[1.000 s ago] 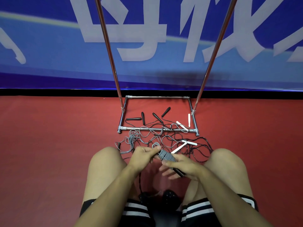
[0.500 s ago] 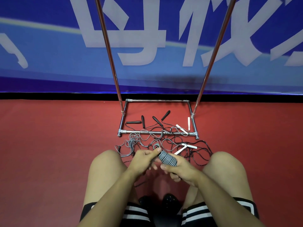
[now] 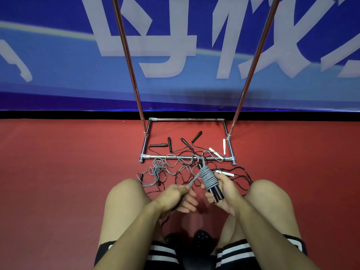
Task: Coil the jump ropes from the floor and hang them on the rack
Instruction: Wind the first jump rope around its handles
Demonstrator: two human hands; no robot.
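From my head camera, my right hand (image 3: 224,191) gripped the black handles of the gray jump rope (image 3: 209,178), with its coils wound round them so they stayed neat. My left hand (image 3: 176,197) pinched the loose gray end to pull it tight. The other jump ropes (image 3: 187,152) lay tangled on the red floor (image 3: 58,172) by the rack (image 3: 185,158).

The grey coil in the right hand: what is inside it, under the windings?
Two black handles stick out below the grey coil, held in the right hand. Another black end shows above it. The windings cover the handles' middle parts.
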